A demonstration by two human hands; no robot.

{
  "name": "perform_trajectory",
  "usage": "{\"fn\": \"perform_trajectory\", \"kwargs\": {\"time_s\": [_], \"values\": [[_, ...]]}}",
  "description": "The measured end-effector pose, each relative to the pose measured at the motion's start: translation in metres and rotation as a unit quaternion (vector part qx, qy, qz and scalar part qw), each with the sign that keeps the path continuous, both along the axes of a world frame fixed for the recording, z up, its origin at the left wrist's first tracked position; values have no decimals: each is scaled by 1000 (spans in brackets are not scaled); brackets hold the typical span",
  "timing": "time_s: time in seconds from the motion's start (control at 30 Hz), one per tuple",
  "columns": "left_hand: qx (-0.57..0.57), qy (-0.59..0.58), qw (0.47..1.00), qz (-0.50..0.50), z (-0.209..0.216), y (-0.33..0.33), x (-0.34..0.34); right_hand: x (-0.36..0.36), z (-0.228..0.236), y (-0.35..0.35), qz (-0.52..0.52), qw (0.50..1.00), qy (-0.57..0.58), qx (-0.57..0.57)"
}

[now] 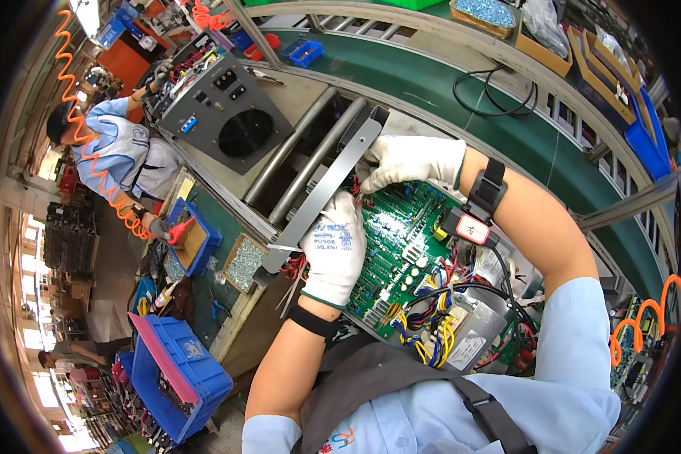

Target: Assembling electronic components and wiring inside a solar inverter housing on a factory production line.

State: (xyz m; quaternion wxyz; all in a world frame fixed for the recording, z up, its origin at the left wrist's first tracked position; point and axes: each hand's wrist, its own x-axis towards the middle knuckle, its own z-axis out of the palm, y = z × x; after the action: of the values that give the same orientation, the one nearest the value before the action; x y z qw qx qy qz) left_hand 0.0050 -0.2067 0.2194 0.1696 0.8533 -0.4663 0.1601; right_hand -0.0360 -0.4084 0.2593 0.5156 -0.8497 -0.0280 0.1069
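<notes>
here, white-gloved left hand (334, 246) at nine o'clock and right hand (412, 162) at twelve half-curl, grips unclear, beside the flat green circuit board (390, 253).

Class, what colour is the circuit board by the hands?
Green: the circuit board shows best in head view.

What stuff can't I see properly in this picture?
In the head view:
- What the fingertips of the left hand and right hand touch: hidden by their gloves.
- Part of the green circuit board: hidden behind the left hand.
- Green object: cut off by the top edge.
</notes>
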Motion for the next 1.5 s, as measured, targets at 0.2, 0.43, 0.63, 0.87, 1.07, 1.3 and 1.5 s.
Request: {"fn": "perform_trajectory", "kwargs": {"time_s": [0.2,0.43,0.63,0.87,1.07,1.3,1.5], "values": [[-18,30,998,51,8,-5,1,1,7,15,-50,995,2,-89],[16,54,998,28,14,-5,1,-11,6,31,-112,957,-111,-243],[1,71,997,28,6,-10,5,-11,-5,34,-250,963,35,96],[13,97,995,23,22,-12,-2,-20,-2,37,-75,907,-244,-335],[67,76,995,20,14,-7,0,-19,5,31,60,792,-397,-460],[-69,151,986,7,26,-16,-9,-14,-9,18,-32,866,-386,-316],[-31,150,988,37,26,-13,-6,-29,5,-6,-81,927,-228,-286]]}}
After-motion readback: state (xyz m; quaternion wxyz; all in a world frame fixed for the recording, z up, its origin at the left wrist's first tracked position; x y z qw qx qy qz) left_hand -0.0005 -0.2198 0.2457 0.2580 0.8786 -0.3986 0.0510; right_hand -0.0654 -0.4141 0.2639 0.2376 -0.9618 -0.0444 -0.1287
